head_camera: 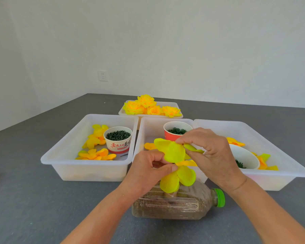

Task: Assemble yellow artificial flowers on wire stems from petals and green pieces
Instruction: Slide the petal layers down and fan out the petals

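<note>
My two bare arms reach out in front of me over the gray table [33, 199]. Just past them a plastic bottle [174, 206] lies on its side. It is full of brown grains and has a green cap [220, 197] that points to my right.

Above the bottle I hold a yellow-green petal piece [174, 162]. My left hand [146, 171] has its fingers curled and pinches the petals near their middle. My right hand [209, 152] pinches the top edge of one petal between my thumb and first finger. Two round petals hang down toward the bottle. I cannot see a wire stem; my hands and the petals hide that spot.

Behind my hands are three white bins in a row. The left bin [63, 155] holds loose yellow petals [95, 143] and a paper cup [118, 139] full of dark green pieces. The middle bin [144, 127] holds a red cup [174, 132] with small green rings. The right bin [275, 155] holds a white cup [245, 157] tipped on its side and some more yellow petals [235, 141].

Far back sits a white tray [171, 104] with finished yellow flowers [146, 106] piled in it. A wall socket [103, 76] is on the white wall.
</note>
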